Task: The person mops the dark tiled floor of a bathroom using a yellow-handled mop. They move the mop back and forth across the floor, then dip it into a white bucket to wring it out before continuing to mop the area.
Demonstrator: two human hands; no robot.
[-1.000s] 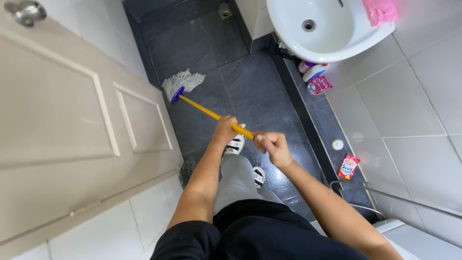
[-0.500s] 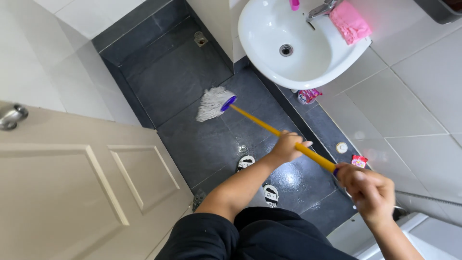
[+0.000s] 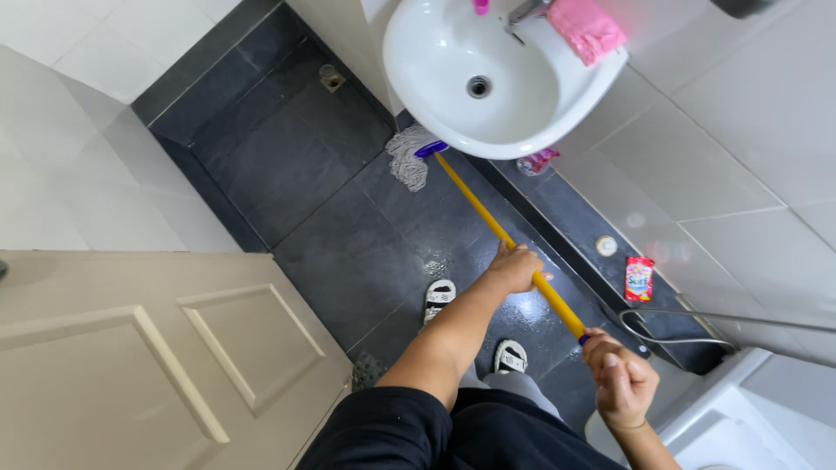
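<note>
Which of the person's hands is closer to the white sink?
Left. The left hand grips the yellow mop handle midway, just below the sink. The right hand holds the handle's far end, farther away.

From my remote seat, the sink [image 3: 453, 113] rim hides part of the mop head [image 3: 407, 158]; my right hand [image 3: 620, 383] covers the yellow handle [image 3: 488, 218] end. The tap [image 3: 527, 9] and pink cloth [image 3: 585, 28] are cropped at the top edge, the door [image 3: 148, 365] at the left.
</note>
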